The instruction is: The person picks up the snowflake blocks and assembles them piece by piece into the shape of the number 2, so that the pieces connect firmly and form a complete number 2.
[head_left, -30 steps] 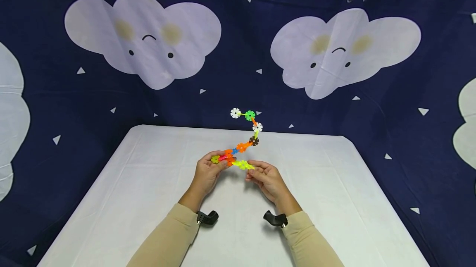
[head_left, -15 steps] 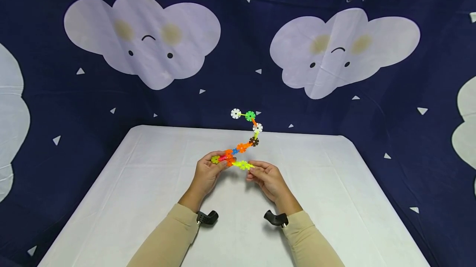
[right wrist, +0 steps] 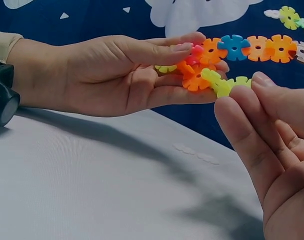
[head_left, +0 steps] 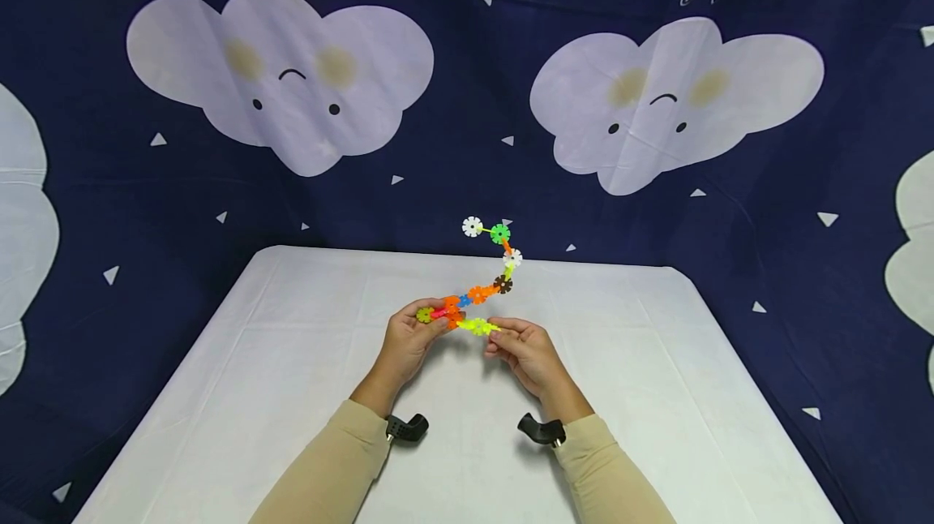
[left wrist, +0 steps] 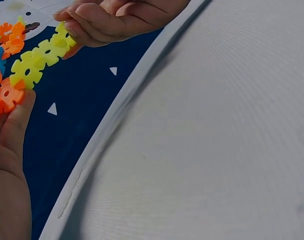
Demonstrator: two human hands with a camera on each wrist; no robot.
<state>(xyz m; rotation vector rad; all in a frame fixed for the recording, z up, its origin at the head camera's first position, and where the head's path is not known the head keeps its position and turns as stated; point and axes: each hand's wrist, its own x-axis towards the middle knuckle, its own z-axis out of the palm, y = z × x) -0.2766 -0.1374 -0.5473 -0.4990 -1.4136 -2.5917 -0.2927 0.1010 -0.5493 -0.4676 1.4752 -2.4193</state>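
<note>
A chain of interlocking plastic snowflake discs (head_left: 477, 294) is held up above the table, its far part bending back toward white and green discs (head_left: 499, 234). My left hand (head_left: 407, 341) grips the near cluster of orange, pink and yellow-green discs, thumb on top in the right wrist view. From that cluster a short branch of yellow discs (left wrist: 27, 65) runs to the right. My right hand (head_left: 529, 354) pinches the end of this branch between thumb and fingers, which partly hide the last disc. A blue disc (right wrist: 234, 54) sits between orange ones farther along the chain.
Beneath both hands spreads a table (head_left: 467, 467) with a white cover. Behind it hangs a dark blue cloth (head_left: 467, 102) printed with clouds and small triangles. A black wrist device (head_left: 407, 428) is strapped on each forearm.
The chain's far end has swung slightly right and down in the head view. Both hands keep their hold and have barely moved.
</note>
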